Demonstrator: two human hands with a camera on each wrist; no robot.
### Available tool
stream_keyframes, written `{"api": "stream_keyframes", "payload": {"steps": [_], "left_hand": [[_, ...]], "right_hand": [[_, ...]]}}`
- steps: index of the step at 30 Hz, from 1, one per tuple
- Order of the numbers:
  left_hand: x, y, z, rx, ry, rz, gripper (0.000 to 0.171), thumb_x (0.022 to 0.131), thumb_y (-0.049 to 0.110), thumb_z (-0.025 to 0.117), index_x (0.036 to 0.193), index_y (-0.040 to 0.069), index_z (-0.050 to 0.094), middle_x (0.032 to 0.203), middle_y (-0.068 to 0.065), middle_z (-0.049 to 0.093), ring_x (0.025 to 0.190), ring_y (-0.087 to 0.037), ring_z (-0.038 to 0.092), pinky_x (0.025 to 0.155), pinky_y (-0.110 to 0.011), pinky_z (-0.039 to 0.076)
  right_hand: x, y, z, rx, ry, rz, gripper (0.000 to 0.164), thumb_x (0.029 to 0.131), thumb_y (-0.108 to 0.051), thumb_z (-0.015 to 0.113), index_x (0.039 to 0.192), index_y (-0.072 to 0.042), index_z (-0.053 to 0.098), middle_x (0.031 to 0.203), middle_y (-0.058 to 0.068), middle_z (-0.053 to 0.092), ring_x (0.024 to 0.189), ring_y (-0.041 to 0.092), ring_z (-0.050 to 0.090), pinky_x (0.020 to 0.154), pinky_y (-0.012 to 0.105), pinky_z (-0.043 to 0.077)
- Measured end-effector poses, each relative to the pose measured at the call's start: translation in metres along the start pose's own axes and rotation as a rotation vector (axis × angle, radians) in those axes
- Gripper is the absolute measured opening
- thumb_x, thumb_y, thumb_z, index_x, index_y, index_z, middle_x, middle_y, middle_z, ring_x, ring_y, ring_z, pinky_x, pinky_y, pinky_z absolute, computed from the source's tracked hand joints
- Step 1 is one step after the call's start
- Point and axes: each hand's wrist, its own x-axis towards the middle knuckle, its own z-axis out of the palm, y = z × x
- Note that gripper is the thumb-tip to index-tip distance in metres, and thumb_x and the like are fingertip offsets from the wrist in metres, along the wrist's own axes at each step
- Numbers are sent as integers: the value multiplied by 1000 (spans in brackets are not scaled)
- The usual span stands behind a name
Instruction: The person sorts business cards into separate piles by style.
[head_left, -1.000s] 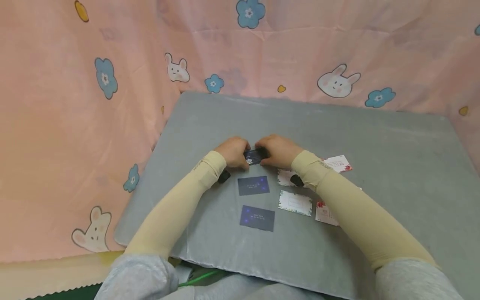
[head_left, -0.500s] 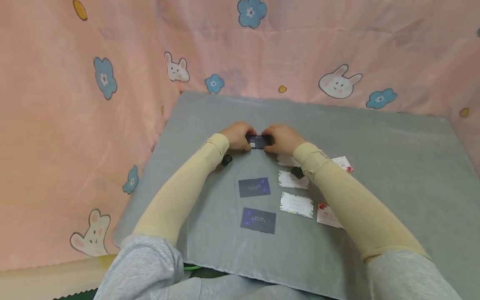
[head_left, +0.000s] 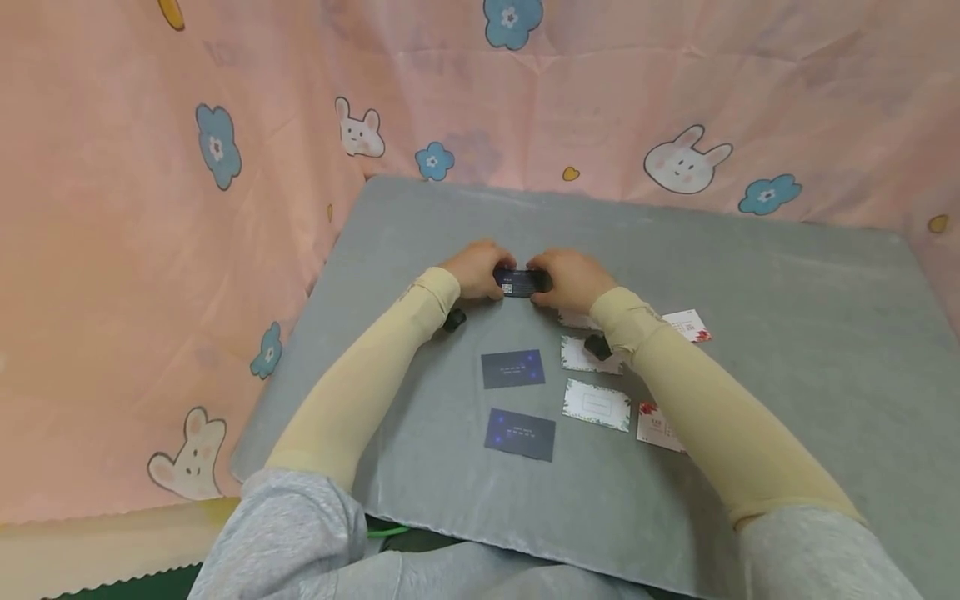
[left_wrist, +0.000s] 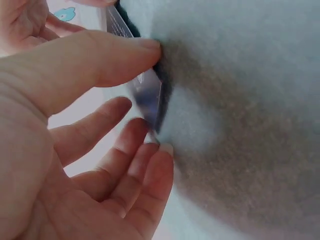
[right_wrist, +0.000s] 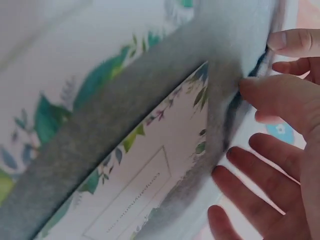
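A dark business card [head_left: 519,284] with fine print and a small QR code lies low over the grey table, between my two hands. At its left end, my left hand [head_left: 477,269] holds it with the thumb on the near side and fingers at the far edge. My right hand [head_left: 576,279] holds the opposite end the same way. In the left wrist view the card [left_wrist: 148,100] is tilted, its lower edge close to the tabletop. The right wrist view shows it nearly edge-on, as a dark strip beside my thumb.
Two dark blue cards [head_left: 513,368] lie in a column nearer my body. To their right is a column of white leaf-bordered cards [head_left: 596,405], partly under my right wrist. Red-flowered cards [head_left: 658,430] lie further right, some hidden by my forearm. A pink curtain [head_left: 525,100] hangs behind the table.
Both hands have moved the dark card away from my body, further up the column of dark cards. Over the last half second they have stayed nearly still.
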Motion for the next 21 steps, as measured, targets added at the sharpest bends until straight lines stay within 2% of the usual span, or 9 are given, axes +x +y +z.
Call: {"api": "stream_keyframes", "payload": {"steps": [2,5,7,11,13,15,21], "left_hand": [[-11,4,0,-7,32,-9,61,84,25,78,140,10,58,131,-9,56,118,-23,51,104,-37,43],[-38,16,3,-33,48,-44,59,82,30,81,133,9,61,123,-8,60,110,-21,54,98,-36,47],[-59,27,7,-42,1,-74,59,76,34,86,125,8,65,114,-6,63,103,-20,57,94,-35,49],[-90,47,21,34,-136,-114,65,65,43,92,113,9,66,102,-2,64,92,-19,60,84,-33,51],[-97,54,27,72,-153,-115,66,63,44,94,111,9,65,100,-3,63,90,-19,59,82,-33,51],[-100,58,33,78,-139,-113,63,64,40,94,110,9,65,98,-3,62,89,-19,59,80,-33,51],[-101,60,40,81,-140,-85,56,66,31,91,111,10,64,97,-2,62,86,-18,59,77,-32,51]], "right_hand": [[-7,-3,-1,-10,21,-8,60,83,-34,80,133,-5,62,127,14,67,115,33,64,101,49,49],[-29,-13,-3,-37,57,-56,62,81,-36,81,132,-5,63,127,14,68,116,33,64,102,49,48],[-48,-22,-3,-48,57,-106,62,81,-39,82,130,-6,64,126,12,69,116,32,64,102,49,48],[-80,-41,3,-47,3,-198,61,78,-42,83,126,-7,68,119,8,71,110,27,67,97,48,51],[-88,-47,9,-57,-7,-219,60,76,-42,85,123,-8,69,115,5,70,105,23,67,95,48,51],[-91,-50,14,-79,5,-233,57,75,-41,85,120,-9,71,111,3,68,99,21,67,92,48,52],[-96,-49,22,-93,28,-230,54,72,-44,86,113,-11,74,112,2,66,100,21,66,90,47,52]]}}
